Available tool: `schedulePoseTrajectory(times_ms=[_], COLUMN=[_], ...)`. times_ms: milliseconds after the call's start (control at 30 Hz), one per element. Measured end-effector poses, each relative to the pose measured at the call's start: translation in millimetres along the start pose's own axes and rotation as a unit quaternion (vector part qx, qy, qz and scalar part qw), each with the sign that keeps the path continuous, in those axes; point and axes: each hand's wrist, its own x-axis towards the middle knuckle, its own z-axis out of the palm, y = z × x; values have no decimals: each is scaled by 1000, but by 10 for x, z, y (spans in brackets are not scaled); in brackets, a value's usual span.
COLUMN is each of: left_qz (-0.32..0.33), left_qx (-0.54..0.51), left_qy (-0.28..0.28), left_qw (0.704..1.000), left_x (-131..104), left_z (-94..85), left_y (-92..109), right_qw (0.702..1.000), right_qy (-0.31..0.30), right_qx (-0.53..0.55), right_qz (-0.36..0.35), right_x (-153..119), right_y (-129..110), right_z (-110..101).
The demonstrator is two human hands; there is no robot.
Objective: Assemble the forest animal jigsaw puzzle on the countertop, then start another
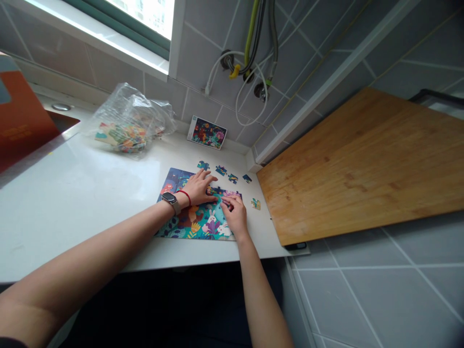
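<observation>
A colourful jigsaw puzzle [194, 229], largely put together, lies flat on the white counter; rabbits and flowers show along its near side. My left hand [198, 187] rests on its upper middle with the fingers spread, covering part of the picture. At the puzzle's right side, my right hand [235, 212] has its thumb and fingers pinched together at the surface, around what looks like a small puzzle piece, mostly hidden by the fingers. Beyond the puzzle lie several loose pieces, among them a blue one [203, 165] and a dark corner-like one [247, 179]. A yellowish-green piece [255, 204] sits to the right.
A picture card [207, 133] leans on the tiled wall behind the puzzle. A clear plastic bag [126, 125] with more pieces lies at the back left, near an orange box [25, 111]. A wooden board [362, 169] stands at the right. Hoses and cables [253, 43] hang above.
</observation>
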Motion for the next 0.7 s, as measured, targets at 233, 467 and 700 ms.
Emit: schedulePoseTrajectory(times_ms=[233,467,700], left_qz=[-1,-134,-199], left_qx=[-41,-289,-393], left_qy=[25,311,362], left_qw=[999,896,821], left_x=[13,206,252], left_z=[18,-171,-181], left_y=[13,-190,-246], right_qw=[998,942,832], right_qy=[21,215,372], right_qx=[51,238,377], right_qz=[-3,100,166], right_x=[-16,-47,-3], right_y=[-30,22,-2], right_z=[2,-86,-230])
